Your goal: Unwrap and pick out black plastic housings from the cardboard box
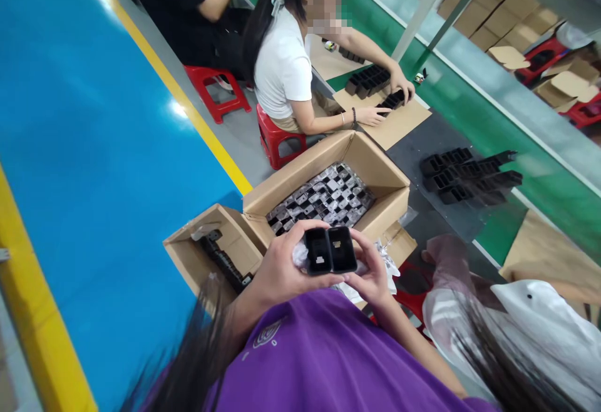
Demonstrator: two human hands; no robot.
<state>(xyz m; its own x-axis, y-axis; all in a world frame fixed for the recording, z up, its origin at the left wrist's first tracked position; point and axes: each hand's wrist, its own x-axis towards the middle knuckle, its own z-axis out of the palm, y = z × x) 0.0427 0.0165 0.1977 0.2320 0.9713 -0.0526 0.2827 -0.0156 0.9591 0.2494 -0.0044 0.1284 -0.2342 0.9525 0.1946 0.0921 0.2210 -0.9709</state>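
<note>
Cases (pixel 330 250), two, black, sat side by side between left hand (pixel 280 263) and right hand (pixel 374 272). Both hands gripped them.

A pale, rounded emblem (pixel 267 335) stands on the front of your purple shirt (pixel 328 349), with smaller pale marks (pixel 275 342) beside it; any lettering there is too small and slanted to make out. Nothing around you can be read.

A factory assembly area: green worktable (pixel 462 102), red plastic stools (pixel 209 86), cardboard cartons (pixel 385 205), yellow-edged blue walkway (pixel 94 118).
</note>
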